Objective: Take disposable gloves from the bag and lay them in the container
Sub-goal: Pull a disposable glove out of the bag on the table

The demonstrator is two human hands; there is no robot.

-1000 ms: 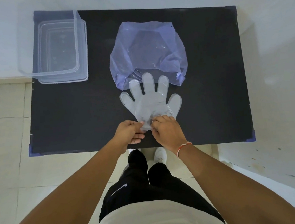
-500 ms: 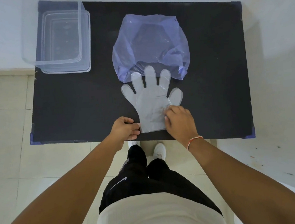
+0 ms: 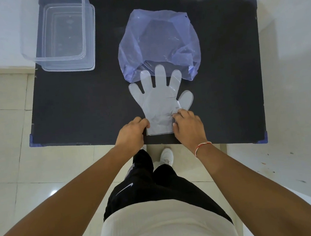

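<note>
A clear disposable glove point(image 3: 158, 100) lies flat on the black table point(image 3: 75, 109), fingers pointing away from me, three fingertips overlapping the mouth of a crumpled purple plastic bag point(image 3: 158, 40). My left hand point(image 3: 131, 133) pinches the glove's cuff at its left edge. My right hand point(image 3: 188, 127) rests its fingertips on the cuff's right edge, by the glove's thumb. A clear rectangular container point(image 3: 64, 33) stands at the table's far left corner, with nothing inside that I can see.
The table's near edge runs just under my hands, with blue corner guards point(image 3: 263, 140) at its corners. Tiled floor lies to the left, a white wall to the right. My legs and white shoe point(image 3: 166, 155) stand below the edge.
The glove now lies flatter and more smoothed out. My hands have spread apart from the cuff's middle to its left and right edges.
</note>
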